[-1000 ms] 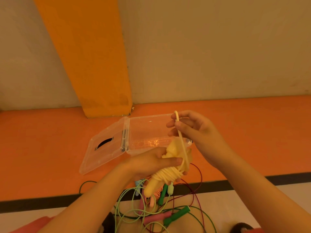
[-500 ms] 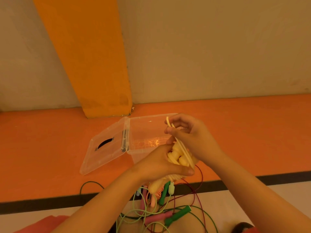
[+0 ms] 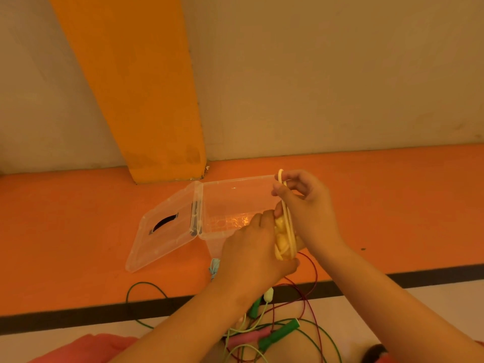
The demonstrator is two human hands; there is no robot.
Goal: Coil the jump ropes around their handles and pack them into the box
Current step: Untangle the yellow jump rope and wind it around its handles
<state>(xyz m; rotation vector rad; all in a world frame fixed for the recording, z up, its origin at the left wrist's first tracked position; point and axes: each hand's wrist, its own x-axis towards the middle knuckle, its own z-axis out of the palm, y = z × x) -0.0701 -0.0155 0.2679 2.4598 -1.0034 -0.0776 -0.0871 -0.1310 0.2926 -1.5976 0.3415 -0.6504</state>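
Note:
My left hand (image 3: pixel 252 254) grips a yellow jump rope bundle (image 3: pixel 283 241), its cord wound around the handles, just in front of the clear plastic box (image 3: pixel 230 205). My right hand (image 3: pixel 305 208) pinches a loop of the yellow cord (image 3: pixel 281 176) above the bundle, the cord running taut down to it. The box stands open on the orange floor, its lid (image 3: pixel 163 231) folded out to the left. Most of the bundle is hidden behind my left hand.
A tangle of loose ropes lies near me: green handles (image 3: pixel 279 334), a pink handle (image 3: pixel 247 337), a dark red cord (image 3: pixel 311 279) and a light green cord (image 3: pixel 241 334). An orange pillar (image 3: pixel 136 100) and the wall stand behind the box. A black stripe (image 3: pixel 78 314) edges the orange floor.
Both hands have lifted the yellow bundle up toward the box. My right hand has carried the cord loop higher, and my left hand now hides more of the bundle.

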